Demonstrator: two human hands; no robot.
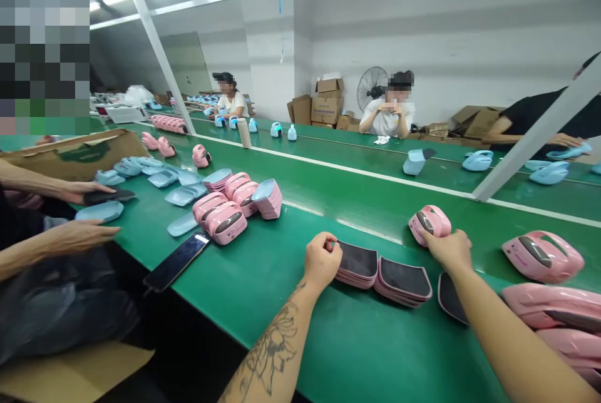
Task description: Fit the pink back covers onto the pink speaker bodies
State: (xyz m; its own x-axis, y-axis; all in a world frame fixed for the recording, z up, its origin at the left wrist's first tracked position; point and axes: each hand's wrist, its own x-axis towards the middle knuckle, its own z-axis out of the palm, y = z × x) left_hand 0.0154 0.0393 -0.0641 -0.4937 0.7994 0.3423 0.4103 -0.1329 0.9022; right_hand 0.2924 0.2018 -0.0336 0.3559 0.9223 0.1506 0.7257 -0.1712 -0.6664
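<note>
My left hand is closed in a pinch at the left edge of a stack of pink plates with dark faces on the green conveyor belt. A second stack of such plates lies just right of it. My right hand is closed over the near side of a pink plastic housing resting on the belt. A single dark plate lies partly under my right forearm.
More pink housings lie at the right edge. A group of pink and blue parts and a black phone sit to the left, where another person's hands work. Other people sit across the far belt.
</note>
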